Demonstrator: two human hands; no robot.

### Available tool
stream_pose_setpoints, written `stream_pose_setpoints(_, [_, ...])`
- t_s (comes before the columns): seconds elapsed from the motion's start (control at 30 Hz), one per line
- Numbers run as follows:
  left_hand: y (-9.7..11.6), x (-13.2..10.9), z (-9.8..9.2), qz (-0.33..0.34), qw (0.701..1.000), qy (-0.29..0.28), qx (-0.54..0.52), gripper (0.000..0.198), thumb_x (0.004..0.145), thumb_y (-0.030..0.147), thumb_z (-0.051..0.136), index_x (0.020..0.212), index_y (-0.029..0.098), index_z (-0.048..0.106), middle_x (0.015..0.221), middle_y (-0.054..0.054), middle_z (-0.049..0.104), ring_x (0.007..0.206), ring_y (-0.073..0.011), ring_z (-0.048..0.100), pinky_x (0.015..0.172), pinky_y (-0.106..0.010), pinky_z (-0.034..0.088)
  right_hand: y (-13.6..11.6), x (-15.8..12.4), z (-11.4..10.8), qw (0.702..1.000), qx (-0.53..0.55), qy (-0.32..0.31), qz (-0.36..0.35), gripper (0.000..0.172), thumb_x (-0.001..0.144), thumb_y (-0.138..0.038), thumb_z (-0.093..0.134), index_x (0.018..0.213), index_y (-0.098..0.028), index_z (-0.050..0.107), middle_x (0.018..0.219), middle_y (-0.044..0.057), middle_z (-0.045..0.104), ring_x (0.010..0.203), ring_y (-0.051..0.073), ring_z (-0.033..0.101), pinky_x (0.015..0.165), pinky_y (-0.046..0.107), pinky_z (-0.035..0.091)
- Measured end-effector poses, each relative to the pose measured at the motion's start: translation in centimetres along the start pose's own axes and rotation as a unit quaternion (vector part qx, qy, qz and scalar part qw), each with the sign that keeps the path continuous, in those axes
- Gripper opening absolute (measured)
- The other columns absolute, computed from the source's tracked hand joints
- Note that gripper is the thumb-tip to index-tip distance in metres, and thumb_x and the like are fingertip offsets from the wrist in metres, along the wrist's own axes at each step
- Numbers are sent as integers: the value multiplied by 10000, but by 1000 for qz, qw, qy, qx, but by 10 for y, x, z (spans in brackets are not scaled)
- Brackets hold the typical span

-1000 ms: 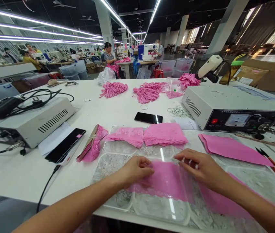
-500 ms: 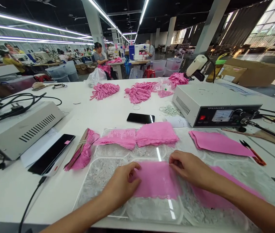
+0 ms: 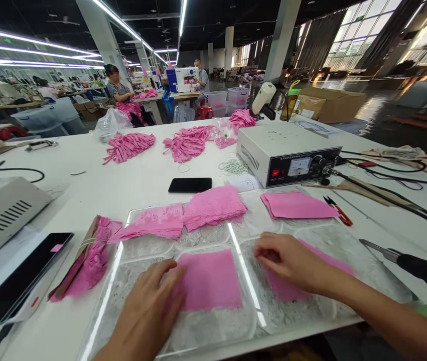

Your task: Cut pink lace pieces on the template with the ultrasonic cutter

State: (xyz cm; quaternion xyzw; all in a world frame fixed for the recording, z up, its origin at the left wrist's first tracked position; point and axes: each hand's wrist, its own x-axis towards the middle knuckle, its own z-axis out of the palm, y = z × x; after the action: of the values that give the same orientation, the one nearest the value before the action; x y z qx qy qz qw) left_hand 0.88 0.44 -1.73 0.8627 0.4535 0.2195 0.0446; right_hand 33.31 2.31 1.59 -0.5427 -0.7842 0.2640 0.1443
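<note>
A pink fabric piece [image 3: 211, 281] lies flat on a clear-topped, marbled grey board [image 3: 213, 331]. My left hand [image 3: 149, 301] rests along its left edge, fingers stretched out and holding nothing. To the right, my right hand [image 3: 292, 260] is over a second pink piece [image 3: 284, 288] and hides part of it. Its fingers are curled together; whatever they may hold is hidden. Behind lie a stack of pink lace pieces [image 3: 215, 208], a patterned pink pile [image 3: 156, 223] and a folded pink stack [image 3: 299, 204]. A banded pink lace bundle [image 3: 93, 260] sits at the left.
A grey control box [image 3: 292, 150] with cables stands at the back right. Red-handled snips [image 3: 339, 211] and a black-handled pointed tool [image 3: 405, 260] lie at the right. Phones [image 3: 189, 185] and pink strip bundles [image 3: 186, 143] are on the table. Co-workers sit at sewing machines beyond.
The view has turned right. My left hand has opened along the front piece's left edge. My right hand has left that piece's upper right corner and moved right.
</note>
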Motion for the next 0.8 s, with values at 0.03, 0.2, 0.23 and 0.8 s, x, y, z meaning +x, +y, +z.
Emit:
stream_pose_setpoints(0.03, [4, 3, 0, 44, 999, 8, -1, 305, 938, 261, 485, 1226, 263, 585, 1193, -87, 604, 1031, -237, 610, 855, -364, 522, 6, -13, -1, 1000, 3, 4, -1, 163, 842, -105, 490, 737, -201, 571, 739, -1, 566, 626, 128, 500, 581, 241, 382])
stream_pose_setpoints(0.2, [36, 29, -3, 190, 979, -36, -64, 242, 988, 180, 415, 1080, 205, 637, 1133, -95, 642, 1070, -216, 588, 923, -357, 498, 25, -64, 10, 998, 32, 35, -45, 164, 923, -187, 470, 792, -213, 565, 757, 8, 559, 620, 128, 518, 552, 230, 407])
stream_pose_setpoints(0.23, [42, 35, -3, 200, 976, -33, -75, 244, 991, 165, 405, 1054, 193, 640, 1081, -92, 653, 1022, -207, 598, 891, -347, 505, 26, -69, 14, 997, 28, 45, -53, 144, 924, -184, 478, 819, -213, 572, 780, 14, 572, 643, 132, 539, 567, 233, 420])
stream_pose_setpoints(0.8, [100, 110, 63, 291, 938, -158, -106, 119, 935, 176, 563, 882, 180, 670, 924, -33, 650, 832, -147, 584, 760, -280, 448, 32, -70, 35, 993, 35, 98, -63, 208, 932, -137, 429, 816, -189, 593, 781, 40, 607, 673, 158, 589, 596, 266, 441])
